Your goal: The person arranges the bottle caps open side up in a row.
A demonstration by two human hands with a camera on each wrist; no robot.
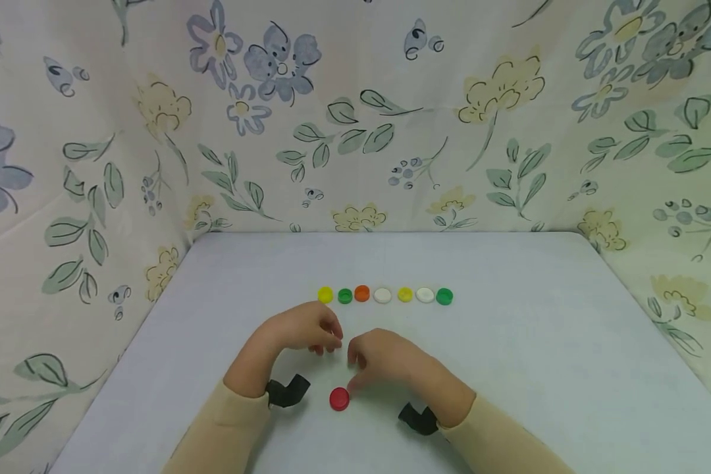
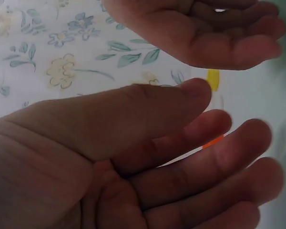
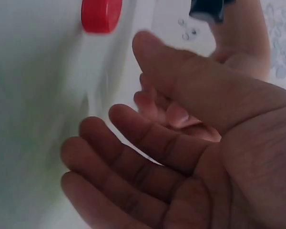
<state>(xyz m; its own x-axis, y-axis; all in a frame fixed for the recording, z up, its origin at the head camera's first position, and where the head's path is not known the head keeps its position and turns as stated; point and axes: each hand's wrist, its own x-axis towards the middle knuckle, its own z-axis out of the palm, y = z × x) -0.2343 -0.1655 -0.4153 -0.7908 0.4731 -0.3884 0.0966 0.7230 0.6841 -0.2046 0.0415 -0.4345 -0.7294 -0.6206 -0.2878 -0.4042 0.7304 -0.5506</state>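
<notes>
A red bottle cap (image 1: 340, 399) lies on the white table near the front, below and between the two hands. My right hand (image 1: 385, 355) hovers just up and right of it, thumb tip close to the cap; in the right wrist view the relaxed fingers hold nothing, and the red cap (image 3: 101, 15) appears apart from the thumb. My left hand (image 1: 309, 328) is bent inward opposite the right one. Its fingers are loosely bent with nothing between them in the left wrist view, where the right hand (image 2: 200, 36) shows above the thumb.
Beyond the hands runs a row of caps: yellow (image 1: 325, 294), green (image 1: 345, 296), orange (image 1: 362, 293), white (image 1: 382, 295), yellow (image 1: 405, 294), white (image 1: 424, 294) and green (image 1: 444, 296). Floral cloth (image 1: 355, 131) hangs behind and beside the table (image 1: 539, 329).
</notes>
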